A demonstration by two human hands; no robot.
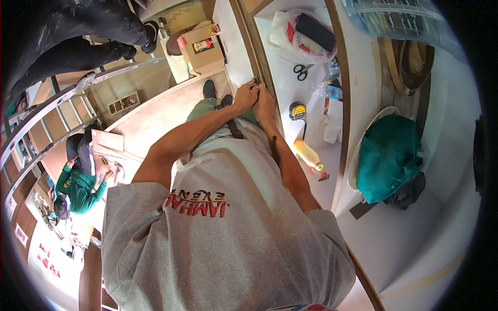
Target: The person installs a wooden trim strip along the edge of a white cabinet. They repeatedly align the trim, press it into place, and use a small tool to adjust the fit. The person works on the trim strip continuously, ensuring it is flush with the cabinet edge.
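My left hand and my right hand are close together at the brown wooden strip along the edge of a white shelved unit. Both have closed fingers around a small dark object at the strip, too small and covered to name. Just right of them, on the white surface, lie black scissors, a yellow-and-black tape measure and a yellow bottle.
At left, a metal railing runs below someone's dark-trousered legs. A co-worker in green sits lower left. A cardboard box stands ahead. At right are a plastic bag, teal cloth and coiled strips.
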